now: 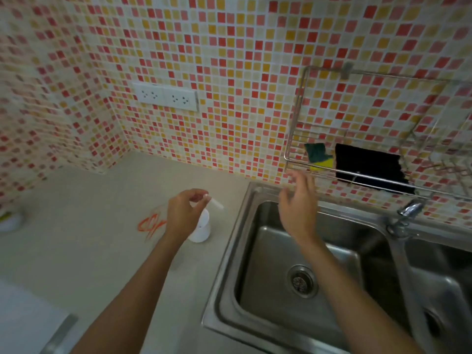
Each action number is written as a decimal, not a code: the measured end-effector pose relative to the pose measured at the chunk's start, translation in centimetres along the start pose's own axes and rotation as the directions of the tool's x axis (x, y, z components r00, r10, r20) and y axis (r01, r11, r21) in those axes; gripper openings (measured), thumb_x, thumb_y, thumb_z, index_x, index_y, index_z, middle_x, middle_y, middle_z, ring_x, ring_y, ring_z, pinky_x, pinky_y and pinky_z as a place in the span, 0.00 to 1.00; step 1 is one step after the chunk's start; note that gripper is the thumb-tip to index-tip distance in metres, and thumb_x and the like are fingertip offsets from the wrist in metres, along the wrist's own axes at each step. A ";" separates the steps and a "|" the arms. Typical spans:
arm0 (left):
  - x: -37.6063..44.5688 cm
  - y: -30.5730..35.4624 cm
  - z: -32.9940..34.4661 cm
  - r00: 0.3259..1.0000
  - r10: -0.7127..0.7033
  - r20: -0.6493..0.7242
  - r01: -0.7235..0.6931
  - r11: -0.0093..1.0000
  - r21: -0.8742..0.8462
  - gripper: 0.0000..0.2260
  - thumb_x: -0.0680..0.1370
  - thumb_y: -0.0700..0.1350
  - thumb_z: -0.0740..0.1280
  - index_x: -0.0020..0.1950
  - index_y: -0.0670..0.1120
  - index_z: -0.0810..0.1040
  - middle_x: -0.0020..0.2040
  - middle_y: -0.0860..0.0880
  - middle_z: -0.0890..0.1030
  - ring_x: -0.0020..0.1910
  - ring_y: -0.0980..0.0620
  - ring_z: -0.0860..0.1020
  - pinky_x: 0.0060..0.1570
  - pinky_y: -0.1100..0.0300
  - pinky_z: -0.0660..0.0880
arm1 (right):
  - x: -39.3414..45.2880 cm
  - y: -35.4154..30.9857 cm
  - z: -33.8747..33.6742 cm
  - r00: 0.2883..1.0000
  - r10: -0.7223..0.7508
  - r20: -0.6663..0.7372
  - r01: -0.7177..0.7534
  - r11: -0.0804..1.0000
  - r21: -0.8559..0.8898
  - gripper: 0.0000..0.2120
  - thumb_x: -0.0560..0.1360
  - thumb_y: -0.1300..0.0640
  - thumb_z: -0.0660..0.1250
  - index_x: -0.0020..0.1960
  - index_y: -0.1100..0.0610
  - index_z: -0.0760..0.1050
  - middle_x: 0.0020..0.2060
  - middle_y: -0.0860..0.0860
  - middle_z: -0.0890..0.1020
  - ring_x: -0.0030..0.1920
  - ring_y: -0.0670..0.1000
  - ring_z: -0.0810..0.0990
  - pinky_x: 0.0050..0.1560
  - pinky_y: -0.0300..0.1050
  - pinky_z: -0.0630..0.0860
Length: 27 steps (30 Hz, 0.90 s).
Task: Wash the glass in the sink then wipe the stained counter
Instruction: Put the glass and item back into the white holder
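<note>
Reaching for the sponge while the other hand works the soap pump

Left hand (185, 213) pinches the white dispenser (201, 227) nozzle beside the orange stain (150, 224); right hand (297, 203), fingers spread, should grasp the sponge (319, 157) squarely (no glass visible; sink (229, 264) empty).

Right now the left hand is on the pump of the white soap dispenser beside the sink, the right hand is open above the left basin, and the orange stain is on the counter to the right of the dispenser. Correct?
Not quite. In the head view the orange stain lies on the counter to the left of the white soap dispenser, not the right. The rest stands: the left hand is on the pump and the right hand is open above the left basin.
</note>
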<state>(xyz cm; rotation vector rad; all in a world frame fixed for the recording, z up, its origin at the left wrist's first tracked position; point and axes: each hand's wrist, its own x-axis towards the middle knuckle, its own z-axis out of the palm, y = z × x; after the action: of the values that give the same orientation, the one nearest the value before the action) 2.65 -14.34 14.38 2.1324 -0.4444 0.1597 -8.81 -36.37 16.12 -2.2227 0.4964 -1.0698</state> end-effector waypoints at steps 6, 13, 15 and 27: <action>1.5 -5.8 -1.5 0.988 -0.040 0.148 0.028 0.996 0.080 0.07 0.76 0.44 0.70 0.51 0.42 0.84 0.47 0.44 0.84 0.46 0.48 0.80 0.48 0.60 0.71 | -8.0 0.9 9.4 0.717 0.267 0.644 -0.264 0.959 -0.103 0.32 0.72 0.59 0.72 0.73 0.60 0.64 0.69 0.55 0.71 0.69 0.56 0.68 0.68 0.44 0.62; 3.3 -9.7 -1.1 0.936 0.000 0.352 -0.055 0.988 0.145 0.06 0.76 0.44 0.70 0.49 0.44 0.84 0.47 0.43 0.84 0.46 0.45 0.80 0.50 0.56 0.72 | -9.3 -1.7 14.8 0.656 0.315 0.686 -0.396 0.917 -0.043 0.33 0.68 0.58 0.77 0.69 0.63 0.67 0.58 0.50 0.74 0.58 0.47 0.72 0.55 0.36 0.66; 3.7 -10.2 -1.1 0.921 0.047 0.386 -0.115 0.981 0.155 0.06 0.75 0.44 0.70 0.48 0.44 0.85 0.46 0.44 0.84 0.44 0.46 0.80 0.49 0.56 0.73 | -9.2 -2.4 15.5 0.672 0.325 0.665 -0.388 0.920 -0.058 0.31 0.67 0.58 0.77 0.66 0.62 0.69 0.57 0.51 0.76 0.56 0.48 0.74 0.51 0.36 0.67; 5.7 -11.7 -1.2 0.803 0.244 0.544 -0.391 0.904 0.171 0.07 0.77 0.43 0.67 0.48 0.43 0.84 0.44 0.41 0.83 0.43 0.42 0.78 0.46 0.56 0.70 | -10.8 -1.9 19.6 0.714 0.341 0.612 -0.416 0.909 -0.021 0.35 0.65 0.44 0.76 0.68 0.42 0.65 0.60 0.37 0.76 0.59 0.39 0.75 0.56 0.38 0.73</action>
<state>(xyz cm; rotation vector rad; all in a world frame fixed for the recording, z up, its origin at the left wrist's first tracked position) 12.37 -8.86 7.59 2.3491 -1.1658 -0.1784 0.42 -21.70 1.81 -2.0733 0.5468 -0.1338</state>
